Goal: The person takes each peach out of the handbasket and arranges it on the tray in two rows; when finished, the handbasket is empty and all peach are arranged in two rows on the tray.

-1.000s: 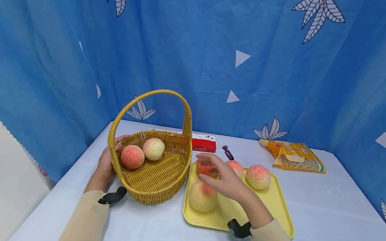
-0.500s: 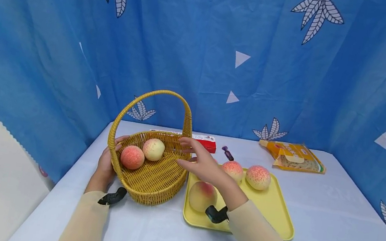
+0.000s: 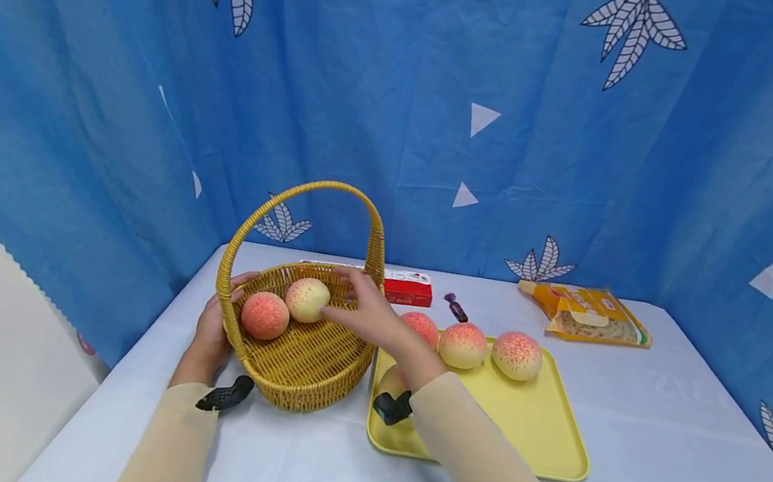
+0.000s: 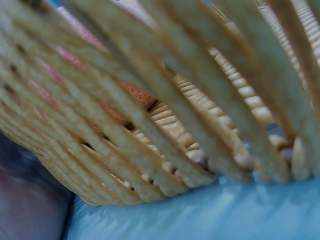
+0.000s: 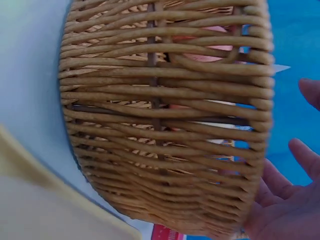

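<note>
A golden wicker basket with a tall arched handle stands on the white table. Inside it lie a red peach and a pale peach. My left hand rests against the basket's outer left wall, its fingers partly hidden behind the weave. Over the basket's right rim reaches my right hand, fingers apart and nothing between them. Its thumb tip is close to the pale peach. In the right wrist view, the fingers of the right hand extend past the rim, and nothing is held.
Right of the basket is a yellow tray bearing a row of peaches and one peach partly hidden by my right wrist. Behind lie a red-and-white box, a purple-wrapped candy and an orange food bag. Blue curtains surround the table.
My right hand has moved left from above the tray to over the basket's right side. The left hand, the basket and its two peaches have stayed in place.
</note>
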`<state>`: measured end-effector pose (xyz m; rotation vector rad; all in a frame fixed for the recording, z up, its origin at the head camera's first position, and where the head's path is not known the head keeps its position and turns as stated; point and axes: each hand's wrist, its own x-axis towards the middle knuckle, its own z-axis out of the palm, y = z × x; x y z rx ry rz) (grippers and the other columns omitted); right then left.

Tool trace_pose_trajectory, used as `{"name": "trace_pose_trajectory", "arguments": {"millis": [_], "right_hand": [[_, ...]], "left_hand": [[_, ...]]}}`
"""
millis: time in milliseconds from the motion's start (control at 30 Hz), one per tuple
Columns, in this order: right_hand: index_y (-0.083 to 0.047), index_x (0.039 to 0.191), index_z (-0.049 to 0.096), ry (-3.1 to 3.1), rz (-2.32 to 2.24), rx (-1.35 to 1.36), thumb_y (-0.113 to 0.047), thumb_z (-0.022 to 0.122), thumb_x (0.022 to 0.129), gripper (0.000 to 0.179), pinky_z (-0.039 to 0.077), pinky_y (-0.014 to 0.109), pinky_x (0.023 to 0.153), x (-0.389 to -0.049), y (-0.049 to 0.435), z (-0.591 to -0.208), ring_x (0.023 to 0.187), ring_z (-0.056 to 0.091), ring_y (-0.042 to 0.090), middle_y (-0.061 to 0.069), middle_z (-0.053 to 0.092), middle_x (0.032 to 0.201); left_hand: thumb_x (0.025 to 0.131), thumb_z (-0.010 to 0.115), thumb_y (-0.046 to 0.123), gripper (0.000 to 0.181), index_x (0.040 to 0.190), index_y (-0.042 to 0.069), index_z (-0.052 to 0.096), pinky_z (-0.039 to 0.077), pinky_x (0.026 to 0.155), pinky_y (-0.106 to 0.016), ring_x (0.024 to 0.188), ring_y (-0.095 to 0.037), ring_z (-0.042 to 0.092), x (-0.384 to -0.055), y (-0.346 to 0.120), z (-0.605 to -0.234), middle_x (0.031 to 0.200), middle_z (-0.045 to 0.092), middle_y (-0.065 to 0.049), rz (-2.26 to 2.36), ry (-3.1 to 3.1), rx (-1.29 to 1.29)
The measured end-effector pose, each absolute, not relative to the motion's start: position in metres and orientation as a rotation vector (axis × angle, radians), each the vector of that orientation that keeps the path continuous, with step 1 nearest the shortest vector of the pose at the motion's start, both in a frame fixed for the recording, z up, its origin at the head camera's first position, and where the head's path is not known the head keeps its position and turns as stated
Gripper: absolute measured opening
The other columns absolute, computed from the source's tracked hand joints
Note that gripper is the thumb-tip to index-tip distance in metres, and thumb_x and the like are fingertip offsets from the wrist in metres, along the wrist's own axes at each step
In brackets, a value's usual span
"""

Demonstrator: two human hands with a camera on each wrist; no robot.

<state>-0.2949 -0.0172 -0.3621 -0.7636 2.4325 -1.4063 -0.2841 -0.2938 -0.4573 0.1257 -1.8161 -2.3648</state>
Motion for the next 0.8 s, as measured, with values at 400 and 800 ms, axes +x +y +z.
{"name": "trace_pose_trajectory", "arguments": {"millis": [400,800], "right_hand": [[-0.014,0.151,0.037,2.493,-1.336,-0.727,-0.031,0.071,0.091,0.071,0.045,0.049,0.108,-0.310,-0.041,-0.373,0.136,0.047,0.035,0.018,0.044,0.147],[-0.015,0.150,0.040,2.560,-1.240,-0.721,-0.030,0.072,0.089,0.070,0.046,0.046,0.106,-0.320,-0.056,-0.383,0.123,0.053,0.030,0.015,0.048,0.140]], "left_hand": [[0.108,0.037,0.029,0.044,0.150,0.020,0.044,0.035,0.110,-0.020,0.140,-0.011,0.038,-0.287,-0.295,-0.456,0.154,0.041,0.000,-2.341,-1.867,0.129],[0.107,0.038,0.025,0.046,0.151,0.014,0.042,0.039,0.103,-0.016,0.134,-0.010,0.042,-0.277,-0.290,-0.442,0.151,0.043,0.000,-2.357,-1.869,0.118]]}}
